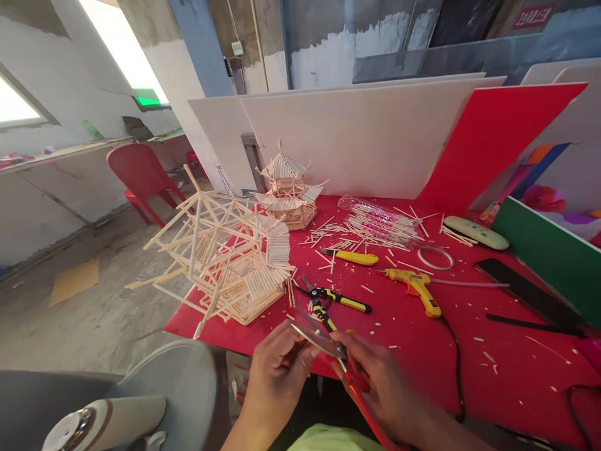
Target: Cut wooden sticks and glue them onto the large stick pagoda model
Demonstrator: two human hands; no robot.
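One pair of red-handled scissors [342, 357], bottom centre, is gripped in the right hand [375, 369], which reaches in from lower right, blades pointing upper left. Left hand [278, 368] curls beside blades; can't tell if pinching anything. Partly roofed stick model [265, 283] sits left of centre.

Location: craft workshop, roughly finished room. Indicators: red work table [469, 376] carries yellow glue gun [416, 285], utility knife [354, 257], black-and-yellow cutters [351, 302], loose sticks [378, 227] and scattered offcuts [489, 357]. Stick-built pagoda model [286, 203] stands at rear; larger stick frame [216, 227] at table edge. Structure: bare concrete floor [117, 319], patchily painted wall [323, 59]. Red chair [141, 168] faces second long table [70, 158].
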